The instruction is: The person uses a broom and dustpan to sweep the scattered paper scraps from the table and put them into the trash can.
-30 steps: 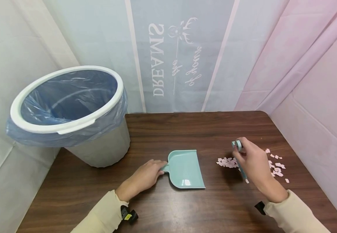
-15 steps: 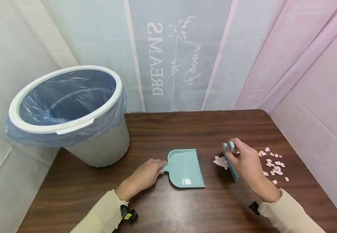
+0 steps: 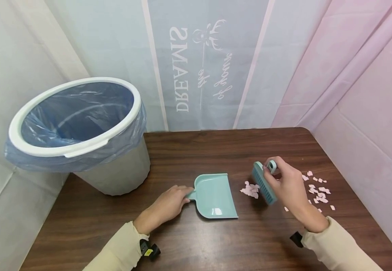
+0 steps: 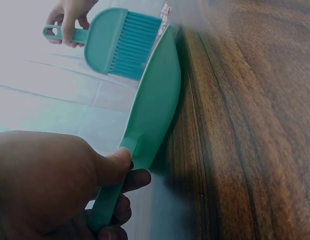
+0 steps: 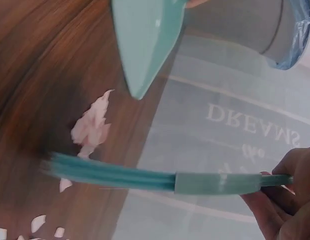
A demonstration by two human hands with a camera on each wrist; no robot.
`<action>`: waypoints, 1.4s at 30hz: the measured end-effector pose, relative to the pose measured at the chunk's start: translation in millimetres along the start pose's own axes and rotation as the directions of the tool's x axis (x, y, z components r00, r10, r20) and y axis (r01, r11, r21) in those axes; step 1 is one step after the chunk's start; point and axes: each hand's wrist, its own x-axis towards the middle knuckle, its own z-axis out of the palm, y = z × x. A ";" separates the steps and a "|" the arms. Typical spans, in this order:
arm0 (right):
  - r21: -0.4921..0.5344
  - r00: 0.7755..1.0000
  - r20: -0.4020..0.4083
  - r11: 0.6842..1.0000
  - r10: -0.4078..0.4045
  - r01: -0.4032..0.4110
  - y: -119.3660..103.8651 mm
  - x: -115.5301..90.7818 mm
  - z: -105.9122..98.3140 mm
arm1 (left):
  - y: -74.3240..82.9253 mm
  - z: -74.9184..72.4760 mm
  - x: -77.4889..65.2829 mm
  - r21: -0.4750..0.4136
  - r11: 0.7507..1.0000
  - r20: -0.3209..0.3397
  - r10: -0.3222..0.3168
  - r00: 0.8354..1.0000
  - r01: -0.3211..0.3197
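My left hand [image 3: 173, 203] grips the handle of a mint-green dustpan [image 3: 214, 195], which lies on the table with its wide lip facing right. In the left wrist view my thumb and fingers wrap the handle. My right hand [image 3: 290, 188] holds a matching hand brush [image 3: 264, 182] by its handle, bristles down and tilted. A small heap of pale pink paper scraps [image 3: 251, 190] lies between the brush and the dustpan lip, apart from the lip. More loose scraps [image 3: 320, 194] are scattered to the right of my right hand.
A grey trash bin [image 3: 128, 171] lined with a blue bag stands at the table's back left, its white rim upward. Fabric walls [image 3: 209, 64] printed with mirrored lettering enclose the back and sides of the brown wooden table [image 3: 196, 248].
My right hand and the brush have moved left, and the brush now leans with its bristles showing. The heap of scraps has slid left toward the dustpan. My left hand has stayed in place.
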 end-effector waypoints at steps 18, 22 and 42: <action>0.054 0.996 0.038 0.995 -0.082 0.080 -2.3 -2.8 2.8 | 0.6 -0.7 1.6 0.010 1.000 0.015 -0.023 1.000 0.023; 0.043 0.999 0.012 0.998 -0.050 0.050 -2.6 -0.9 0.7 | 1.1 -0.9 1.4 0.008 1.000 0.014 -0.030 0.999 0.030; -0.092 0.999 0.035 0.996 -0.013 0.016 -13.9 -19.1 16.1 | 9.1 -6.2 8.0 0.081 0.996 0.039 -0.047 0.998 0.044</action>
